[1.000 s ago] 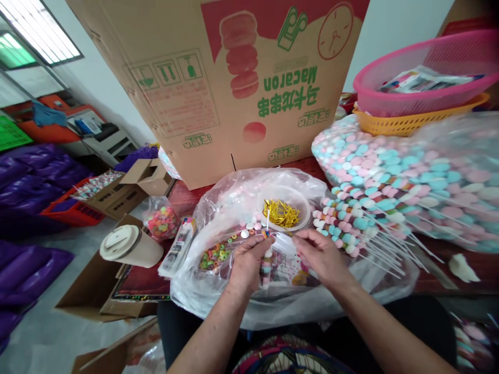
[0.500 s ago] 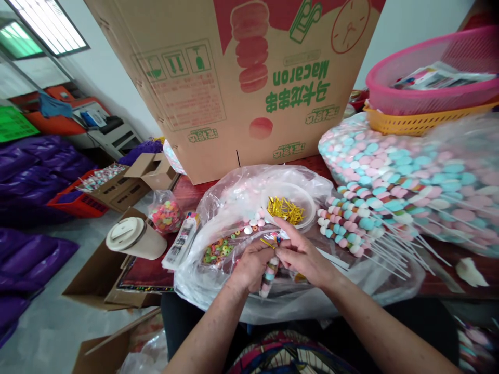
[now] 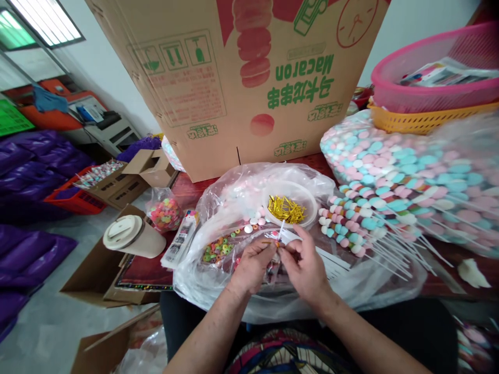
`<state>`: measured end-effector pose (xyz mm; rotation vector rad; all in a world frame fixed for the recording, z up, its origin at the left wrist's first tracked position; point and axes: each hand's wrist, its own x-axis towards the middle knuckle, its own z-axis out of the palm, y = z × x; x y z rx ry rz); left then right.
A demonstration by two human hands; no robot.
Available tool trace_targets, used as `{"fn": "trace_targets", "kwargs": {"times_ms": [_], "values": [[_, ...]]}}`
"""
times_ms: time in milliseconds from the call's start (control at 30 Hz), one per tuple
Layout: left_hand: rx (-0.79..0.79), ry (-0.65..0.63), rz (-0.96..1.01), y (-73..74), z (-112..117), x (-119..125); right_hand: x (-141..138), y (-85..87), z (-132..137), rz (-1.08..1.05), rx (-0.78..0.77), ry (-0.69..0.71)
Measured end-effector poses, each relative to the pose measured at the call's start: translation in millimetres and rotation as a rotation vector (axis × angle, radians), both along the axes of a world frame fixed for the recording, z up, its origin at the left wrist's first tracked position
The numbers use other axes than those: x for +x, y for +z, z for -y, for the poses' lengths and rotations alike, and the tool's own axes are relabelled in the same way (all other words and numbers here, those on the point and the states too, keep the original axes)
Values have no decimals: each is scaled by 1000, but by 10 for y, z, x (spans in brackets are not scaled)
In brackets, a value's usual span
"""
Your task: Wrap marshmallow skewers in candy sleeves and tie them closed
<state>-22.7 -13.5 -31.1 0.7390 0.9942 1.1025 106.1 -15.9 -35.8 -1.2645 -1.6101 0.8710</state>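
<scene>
My left hand [image 3: 254, 264] is closed, its fingertips pinching the gathered neck of a wrapped candy skewer [image 3: 273, 271]. The skewer's white stick [image 3: 281, 228] points up and away from me, while the candy end hangs below, partly hidden between my hands. A gold twist tie [image 3: 267, 242] crosses the neck at my fingertips. My right hand [image 3: 307, 265] is closed at the same spot, thumb and fingertips on the tie; its exact hold is partly hidden. Just beyond, a round white tub [image 3: 312, 210] holds loose gold twist ties [image 3: 286, 209].
Finished candy skewers [image 3: 351, 221] lie piled at the right, before a big bag of pastel candies [image 3: 409, 156]. Ring candies [image 3: 218, 248] are on the clear plastic sheet [image 3: 187, 285]. A lidded cup [image 3: 134, 236] stands left; a large carton [image 3: 234, 104] blocks the back.
My right index finger has curled from stretched out toward the tie. The skewer has turned, so its candy shows less and the white stick now shows above my fingers.
</scene>
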Motion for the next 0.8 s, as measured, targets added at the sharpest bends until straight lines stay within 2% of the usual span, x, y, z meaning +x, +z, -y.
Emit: {"fn": "trace_targets", "kwargs": {"times_ms": [67, 167, 233, 300, 367, 433, 500, 567, 667, 700, 733, 800], "values": [[-49, -75, 42, 25, 0, -40, 88, 106, -36, 51, -57, 157], [-183, -218, 203, 81, 26, -88, 265, 321, -143, 182, 54, 441], [-235, -264, 320, 129, 53, -96, 350, 436, -207, 168, 135, 603], [-243, -258, 386, 183, 76, -87, 368, 483, -242, 138, 95, 711], [-209, -172, 378, 228, 86, -69, 314, 445, -240, 139, 33, 628], [-156, -15, 318, 252, 84, -42, 213, 348, -210, 173, 87, 435], [-120, 135, 233, 247, 87, -9, 109, 244, -175, 284, 291, 281], [-71, 232, 124, 219, 114, 18, 36, 192, -149, 449, 514, 213], [19, 359, -133, 193, 203, -18, -34, 243, -91, 595, 677, 96], [-9, 346, -194, 209, 241, -72, -66, 277, -54, 602, 717, 50], [-80, 280, -209, 243, 280, -155, -111, 309, -6, 599, 769, 30], [-249, 55, -87, 366, 361, -411, -237, 348, 99, 593, 880, 131]]}}
